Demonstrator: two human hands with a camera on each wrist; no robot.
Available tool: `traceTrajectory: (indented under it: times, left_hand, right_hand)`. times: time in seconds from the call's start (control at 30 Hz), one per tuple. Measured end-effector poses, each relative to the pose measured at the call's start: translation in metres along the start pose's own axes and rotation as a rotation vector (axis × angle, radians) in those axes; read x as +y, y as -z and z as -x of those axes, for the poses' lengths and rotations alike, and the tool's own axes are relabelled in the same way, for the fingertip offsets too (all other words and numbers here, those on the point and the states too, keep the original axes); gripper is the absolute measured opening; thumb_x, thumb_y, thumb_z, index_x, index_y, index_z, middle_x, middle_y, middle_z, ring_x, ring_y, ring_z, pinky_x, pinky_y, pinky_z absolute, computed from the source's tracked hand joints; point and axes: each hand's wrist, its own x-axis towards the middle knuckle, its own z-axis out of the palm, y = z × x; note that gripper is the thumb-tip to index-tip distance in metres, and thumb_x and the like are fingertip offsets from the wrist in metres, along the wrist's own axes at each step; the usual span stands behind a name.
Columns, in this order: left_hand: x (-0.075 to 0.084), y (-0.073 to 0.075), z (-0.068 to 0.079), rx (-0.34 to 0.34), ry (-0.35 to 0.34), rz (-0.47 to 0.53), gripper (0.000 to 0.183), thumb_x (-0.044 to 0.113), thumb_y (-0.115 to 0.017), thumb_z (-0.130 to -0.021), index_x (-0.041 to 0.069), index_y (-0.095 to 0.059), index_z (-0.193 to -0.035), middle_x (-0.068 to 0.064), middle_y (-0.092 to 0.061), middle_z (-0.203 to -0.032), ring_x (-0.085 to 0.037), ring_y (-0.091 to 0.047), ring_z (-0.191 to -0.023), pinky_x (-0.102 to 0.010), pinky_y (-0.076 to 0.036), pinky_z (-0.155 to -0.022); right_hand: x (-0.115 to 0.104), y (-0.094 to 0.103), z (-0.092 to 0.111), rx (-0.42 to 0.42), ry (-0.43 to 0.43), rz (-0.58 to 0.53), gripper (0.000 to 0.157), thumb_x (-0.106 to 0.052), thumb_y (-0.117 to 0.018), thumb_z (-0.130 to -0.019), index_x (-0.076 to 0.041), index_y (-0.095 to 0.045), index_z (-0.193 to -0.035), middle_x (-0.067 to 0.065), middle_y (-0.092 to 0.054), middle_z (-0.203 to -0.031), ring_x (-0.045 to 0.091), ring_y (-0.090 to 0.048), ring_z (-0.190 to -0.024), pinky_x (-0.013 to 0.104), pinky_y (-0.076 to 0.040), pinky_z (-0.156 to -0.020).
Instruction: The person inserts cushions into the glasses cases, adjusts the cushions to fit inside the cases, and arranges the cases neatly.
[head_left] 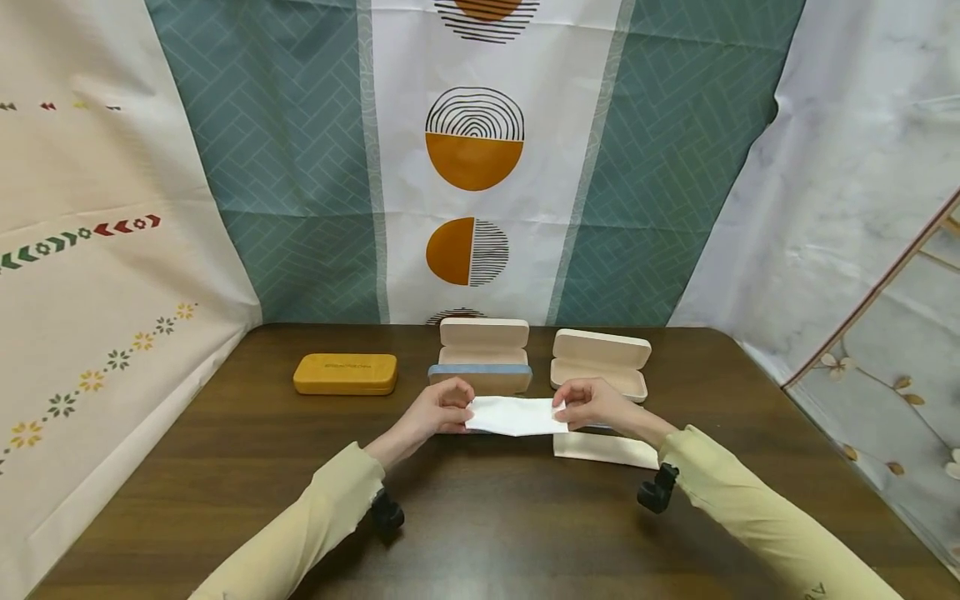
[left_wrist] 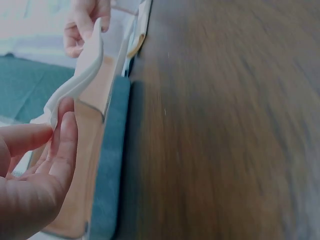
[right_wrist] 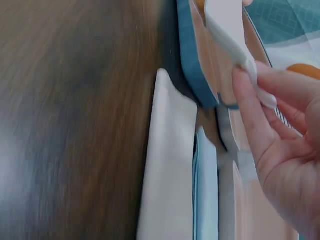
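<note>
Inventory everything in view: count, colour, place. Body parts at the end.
table: 1, dark brown, bottom
yellow case: 1, yellow, closed, back left
blue case: 1, blue outside, beige inside, open, centre
middle case: 1, cream inside, open, behind blue case
right case: 1, cream inside, open, back right
white cloth: 1, white, raised, centre
cream cloth: 1, cream, front of right case
light blue cloth: 1, light blue, beside cream cloth
curtains: 3, teal/white, cream, pale grey; back, left, right
wrist devices: 2, black, at wrists
sleeves: 2, pale yellow, forearms
left hand: 1, bare, pinching white cloth's left end
right hand: 1, bare, pinching its right end
</note>
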Motion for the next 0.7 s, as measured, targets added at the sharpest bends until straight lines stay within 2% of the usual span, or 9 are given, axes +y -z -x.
traceTrajectory:
  times: [0.13, 0.23, 0.4, 0.57, 0.7]
  left_hand:
    - [-0.005, 0.01, 0.003, 0.079, 0.015, 0.006, 0.013, -0.004, -0.061, -0.083, -0.009, -0.058, -0.096, -0.014, -0.058, -0.09, -0.02, -0.057, -0.072, -0.036, -0.051, -0.068]
    - [-0.002, 0.015, 0.009, 0.142, 0.022, 0.014, 0.015, -0.006, -0.06, -0.083, -0.012, -0.055, -0.096, -0.015, -0.058, -0.088, -0.02, -0.057, -0.07, -0.037, -0.051, -0.068]
    - [-0.007, 0.023, 0.012, 0.211, 0.039, 0.007, 0.021, -0.009, -0.062, -0.081, -0.006, -0.048, -0.096, -0.013, -0.055, -0.08, -0.021, -0.056, -0.067, -0.038, -0.051, -0.065]
    - [-0.008, 0.029, 0.013, 0.219, 0.015, -0.037, 0.022, -0.011, -0.06, -0.081, -0.003, -0.044, -0.095, -0.013, -0.055, -0.08, -0.023, -0.055, -0.069, -0.038, -0.051, -0.065]
    - [-0.008, 0.034, 0.014, 0.197, 0.005, -0.066, 0.015, -0.01, -0.058, -0.083, -0.005, -0.048, -0.091, -0.013, -0.054, -0.083, -0.023, -0.053, -0.07, -0.035, -0.05, -0.065]
  right_hand:
    - [0.003, -0.012, -0.013, 0.054, -0.013, -0.023, 0.022, -0.003, -0.068, -0.079, 0.008, -0.058, -0.095, 0.013, -0.06, -0.081, 0.02, -0.058, -0.072, 0.04, -0.05, -0.068]
    - [0.003, -0.021, -0.02, 0.085, -0.015, -0.034, 0.02, -0.002, -0.068, -0.079, 0.008, -0.058, -0.094, 0.012, -0.06, -0.08, 0.019, -0.058, -0.071, 0.04, -0.05, -0.068]
    - [0.001, -0.032, -0.027, 0.098, -0.035, -0.015, 0.019, -0.002, -0.068, -0.08, 0.007, -0.059, -0.094, 0.011, -0.06, -0.078, 0.02, -0.058, -0.071, 0.04, -0.05, -0.068]
    - [0.002, -0.038, -0.035, 0.103, -0.044, -0.028, 0.021, -0.002, -0.067, -0.08, 0.01, -0.058, -0.095, 0.011, -0.06, -0.079, 0.019, -0.058, -0.071, 0.041, -0.05, -0.069]
    - [0.002, -0.042, -0.039, 0.124, -0.048, -0.022, 0.021, -0.001, -0.067, -0.08, 0.011, -0.059, -0.095, 0.011, -0.06, -0.078, 0.018, -0.058, -0.071, 0.04, -0.05, -0.068]
